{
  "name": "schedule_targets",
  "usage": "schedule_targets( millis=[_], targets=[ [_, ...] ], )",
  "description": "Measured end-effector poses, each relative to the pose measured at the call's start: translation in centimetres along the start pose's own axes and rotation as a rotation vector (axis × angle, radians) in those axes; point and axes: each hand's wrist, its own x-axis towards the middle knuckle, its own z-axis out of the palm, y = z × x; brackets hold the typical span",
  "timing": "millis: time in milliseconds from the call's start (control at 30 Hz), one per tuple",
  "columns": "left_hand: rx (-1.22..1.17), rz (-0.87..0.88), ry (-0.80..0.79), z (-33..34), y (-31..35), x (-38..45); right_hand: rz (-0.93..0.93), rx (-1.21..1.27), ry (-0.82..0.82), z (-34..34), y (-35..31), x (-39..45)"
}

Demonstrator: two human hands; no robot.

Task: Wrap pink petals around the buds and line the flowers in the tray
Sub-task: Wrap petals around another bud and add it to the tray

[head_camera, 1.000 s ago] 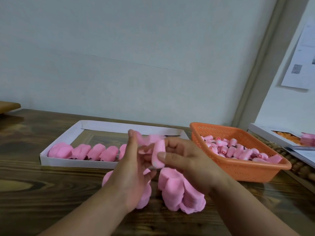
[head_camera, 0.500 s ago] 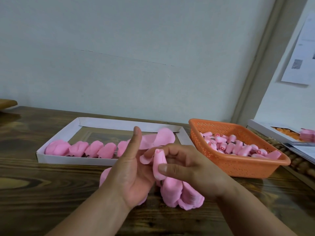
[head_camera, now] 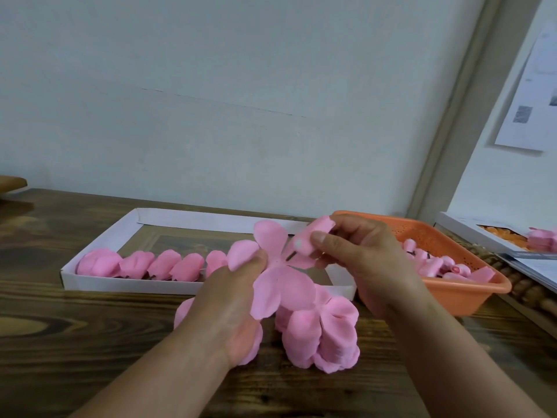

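Note:
My left hand (head_camera: 232, 297) pinches a flat pink petal piece (head_camera: 277, 273) spread open in front of me. My right hand (head_camera: 358, 254) pinches a pink bud (head_camera: 310, 239) whose dark stem points at the petal piece's centre. On the table below lie stacks of loose pink petals (head_camera: 322, 336). A white cardboard tray (head_camera: 99, 285) behind holds a row of several finished pink flowers (head_camera: 150, 265) along its front edge. To the right, an orange basket (head_camera: 470, 294) holds several more pink buds (head_camera: 434, 265).
The dark wooden table (head_camera: 75, 342) runs up to a pale wall. At the right edge another white tray (head_camera: 470, 233) holds orange and pink pieces, with papers (head_camera: 530, 263) and a wooden beaded mat (head_camera: 527, 288) beside it.
My hands rose and parted a little. The petal piece has unfolded flat in my left hand, and my right hand has turned the bud so its stem meets the petal's centre.

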Motion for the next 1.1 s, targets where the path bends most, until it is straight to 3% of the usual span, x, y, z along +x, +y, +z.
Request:
schedule_targets(
  millis=[167, 367, 567, 967, 1100],
  targets=[
    [-0.092, -0.028, -0.064, 0.3, 0.0, -0.1, -0.042, -0.110, -0.054, 0.6, 0.2, -0.5],
    [-0.084, -0.017, -0.122, 0.2, 0.0, -0.2, -0.142, -0.424, -0.034, 0.9, -0.4, -0.9],
    [0.045, 0.047, -0.036, 0.3, -0.3, -0.3, -0.173, -0.721, -0.108, 1.8, -0.4, -1.5],
    [-0.084, 0.121, -0.397, -0.4, -0.8, -0.3, -0.198, -0.809, -0.072, 1.8, -0.6, -1.2],
    [-0.081, 0.130, -0.410, -0.6, -1.1, 0.0, -0.040, -0.698, -0.141, 0.8, -0.6, -0.4]
  ],
)
